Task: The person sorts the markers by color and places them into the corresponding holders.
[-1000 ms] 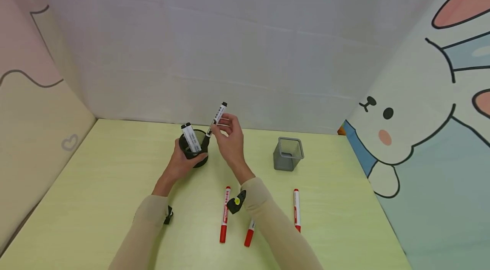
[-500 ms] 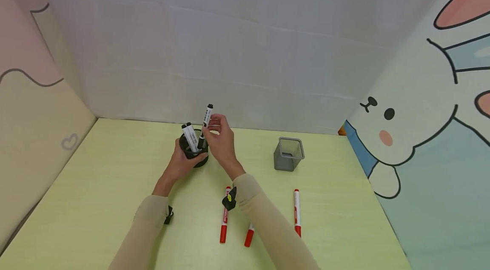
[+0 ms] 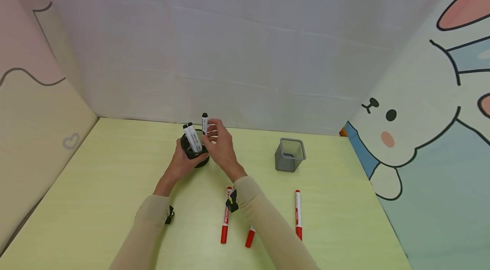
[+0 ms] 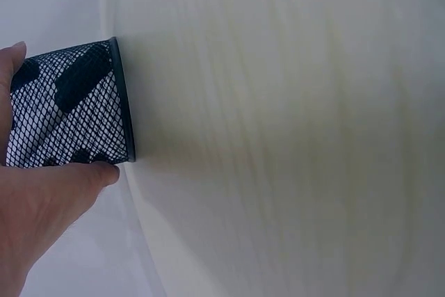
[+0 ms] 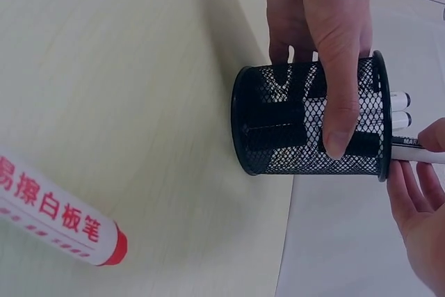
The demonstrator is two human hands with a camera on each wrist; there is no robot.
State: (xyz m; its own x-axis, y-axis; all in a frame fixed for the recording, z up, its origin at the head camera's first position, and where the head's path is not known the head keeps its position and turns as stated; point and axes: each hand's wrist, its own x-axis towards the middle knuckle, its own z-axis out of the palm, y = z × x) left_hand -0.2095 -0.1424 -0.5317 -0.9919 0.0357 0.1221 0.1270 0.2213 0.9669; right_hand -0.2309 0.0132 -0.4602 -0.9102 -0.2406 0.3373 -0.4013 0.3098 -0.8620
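My left hand [image 3: 182, 162] grips a round black mesh pen cup [image 5: 278, 119] around its side, thumb across the near wall. Two white markers with black ends [image 3: 193, 139] lean inside it. At the cup's right rim, my right hand [image 3: 223, 146] pinches a third black-and-white marker [image 3: 204, 122], which stands nearly upright with its lower part inside the mesh. In the right wrist view its dark cap shows through the cup wall, short of the base. The left wrist view shows the cup's base rim close to the tabletop, with dark caps behind the mesh.
A square grey mesh holder [image 3: 289, 155] stands to the right. Nearer me lie a red marker [image 3: 226, 219], another red marker [image 3: 250, 237] partly under my right forearm, and one more red marker [image 3: 298, 214] further right. A white wall covering [image 3: 245, 70] rises behind the table.
My right hand has moved left to the cup and lowered the black marker into it, turning it from tilted to nearly upright. The left hand keeps its grip on the cup.
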